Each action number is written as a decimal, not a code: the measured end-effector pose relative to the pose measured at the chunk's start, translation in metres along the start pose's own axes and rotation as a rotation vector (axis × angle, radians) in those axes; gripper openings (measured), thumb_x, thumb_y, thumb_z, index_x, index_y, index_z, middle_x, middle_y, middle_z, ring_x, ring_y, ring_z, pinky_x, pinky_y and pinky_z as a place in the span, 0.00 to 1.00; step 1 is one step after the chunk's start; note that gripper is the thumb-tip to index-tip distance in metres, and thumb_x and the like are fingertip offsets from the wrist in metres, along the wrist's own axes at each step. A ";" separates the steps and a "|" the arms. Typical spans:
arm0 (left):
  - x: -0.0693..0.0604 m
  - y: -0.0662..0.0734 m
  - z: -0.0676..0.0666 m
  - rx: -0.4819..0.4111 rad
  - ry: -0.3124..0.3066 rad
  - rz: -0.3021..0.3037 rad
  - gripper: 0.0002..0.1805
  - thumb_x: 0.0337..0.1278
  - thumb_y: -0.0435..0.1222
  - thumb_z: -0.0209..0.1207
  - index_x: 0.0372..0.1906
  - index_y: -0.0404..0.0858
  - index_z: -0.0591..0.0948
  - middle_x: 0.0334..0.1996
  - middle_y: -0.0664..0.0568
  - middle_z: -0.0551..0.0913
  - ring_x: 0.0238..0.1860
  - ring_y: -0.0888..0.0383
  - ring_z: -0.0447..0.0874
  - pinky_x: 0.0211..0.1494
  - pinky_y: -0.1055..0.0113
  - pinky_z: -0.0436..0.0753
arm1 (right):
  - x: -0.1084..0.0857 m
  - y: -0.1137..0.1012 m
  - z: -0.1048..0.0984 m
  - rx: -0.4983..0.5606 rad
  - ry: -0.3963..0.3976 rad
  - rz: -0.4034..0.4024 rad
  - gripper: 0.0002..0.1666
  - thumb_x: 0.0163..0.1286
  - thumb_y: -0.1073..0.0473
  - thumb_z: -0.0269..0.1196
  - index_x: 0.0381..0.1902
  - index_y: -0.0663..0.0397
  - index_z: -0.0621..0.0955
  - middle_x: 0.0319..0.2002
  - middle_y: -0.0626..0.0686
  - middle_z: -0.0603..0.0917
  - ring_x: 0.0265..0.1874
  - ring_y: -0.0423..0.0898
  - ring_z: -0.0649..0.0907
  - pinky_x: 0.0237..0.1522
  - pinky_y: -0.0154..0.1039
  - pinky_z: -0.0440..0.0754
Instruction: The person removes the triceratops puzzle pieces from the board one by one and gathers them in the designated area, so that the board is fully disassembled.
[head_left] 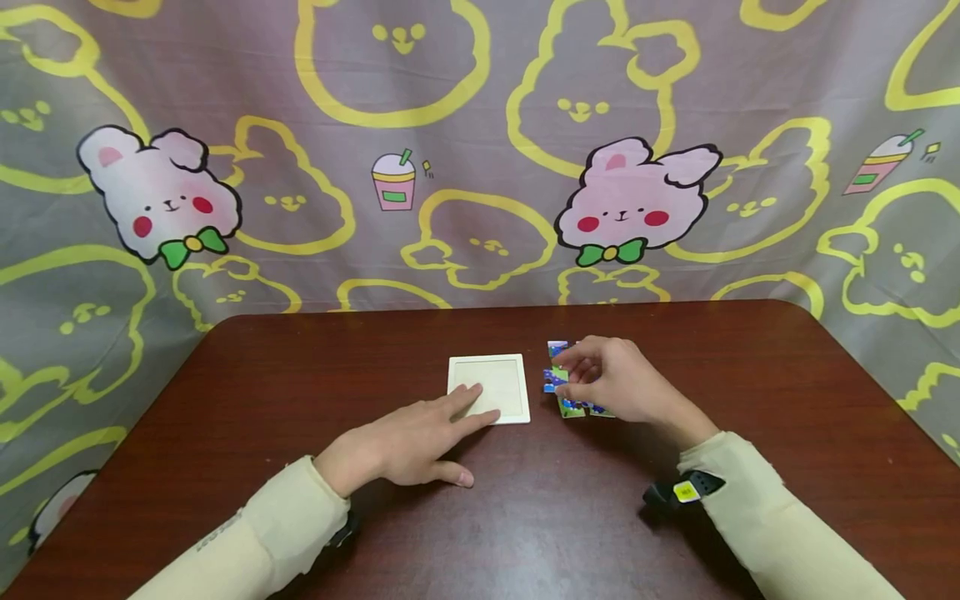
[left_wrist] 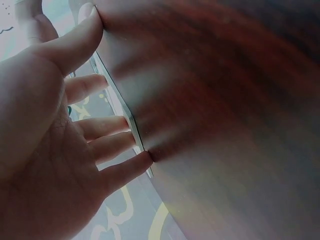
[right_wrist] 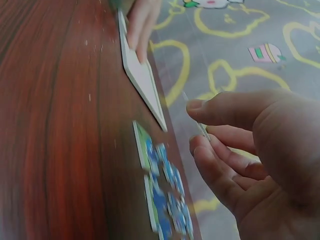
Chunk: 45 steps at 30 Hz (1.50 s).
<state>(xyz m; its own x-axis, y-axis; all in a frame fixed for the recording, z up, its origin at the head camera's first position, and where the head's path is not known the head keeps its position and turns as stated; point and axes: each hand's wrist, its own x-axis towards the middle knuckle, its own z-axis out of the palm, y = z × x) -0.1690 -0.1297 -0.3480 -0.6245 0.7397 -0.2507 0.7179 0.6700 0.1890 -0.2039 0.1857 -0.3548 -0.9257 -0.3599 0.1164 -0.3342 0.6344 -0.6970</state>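
Note:
My left hand [head_left: 420,437] lies with straight, spread fingers on a white square puzzle tray [head_left: 508,385]; its thumb reaches over the tabletop. In the left wrist view, fingertips of the left hand [left_wrist: 60,130] touch the tray's edge. Just right of the tray, my right hand [head_left: 622,383] is raised over a group of colorful jigsaw pieces [head_left: 572,409]. Between thumb and fingers it pinches a thin puzzle piece, seen edge-on [right_wrist: 204,131] in the right wrist view. Several blue and green pieces [right_wrist: 155,202] lie beneath, partly hidden by the hand in the head view.
Everything lies on a dark reddish-brown table [head_left: 247,375]. A grey curtain [head_left: 465,150] with yellow outlines and rabbit prints hangs behind its far edge. A black strap with a yellow tag [head_left: 686,491] is at the right sleeve's cuff.

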 end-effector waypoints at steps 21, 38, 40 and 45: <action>-0.001 0.000 0.001 0.009 -0.002 -0.004 0.44 0.72 0.57 0.62 0.85 0.48 0.61 0.86 0.36 0.52 0.83 0.38 0.62 0.76 0.41 0.74 | -0.046 0.050 -0.056 -0.095 -0.020 0.100 0.23 0.63 0.54 0.80 0.54 0.53 0.88 0.39 0.51 0.85 0.37 0.46 0.81 0.34 0.33 0.83; 0.000 0.000 0.004 0.007 -0.003 -0.010 0.44 0.72 0.57 0.62 0.85 0.48 0.61 0.87 0.38 0.51 0.84 0.39 0.61 0.76 0.41 0.74 | -0.048 0.068 -0.056 -0.139 -0.115 0.082 0.20 0.61 0.54 0.80 0.51 0.49 0.89 0.37 0.47 0.85 0.38 0.45 0.81 0.36 0.34 0.82; 0.000 -0.001 0.004 0.008 -0.002 -0.008 0.44 0.72 0.57 0.62 0.85 0.48 0.61 0.87 0.38 0.51 0.84 0.39 0.60 0.76 0.40 0.74 | -0.048 0.068 -0.055 -0.134 -0.115 0.088 0.21 0.61 0.54 0.80 0.51 0.49 0.89 0.38 0.47 0.85 0.38 0.45 0.81 0.36 0.34 0.82; 0.000 -0.001 0.004 0.001 -0.006 -0.007 0.44 0.73 0.58 0.61 0.85 0.49 0.60 0.87 0.38 0.50 0.84 0.40 0.59 0.77 0.40 0.73 | -0.049 0.070 -0.055 -0.129 -0.106 0.113 0.22 0.62 0.51 0.80 0.52 0.50 0.89 0.37 0.47 0.85 0.38 0.45 0.81 0.35 0.34 0.81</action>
<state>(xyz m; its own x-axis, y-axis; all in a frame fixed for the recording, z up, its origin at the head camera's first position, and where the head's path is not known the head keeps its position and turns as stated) -0.1686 -0.1306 -0.3519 -0.6280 0.7344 -0.2576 0.7136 0.6754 0.1860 -0.1919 0.2847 -0.3702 -0.9372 -0.3467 -0.0375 -0.2550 0.7546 -0.6046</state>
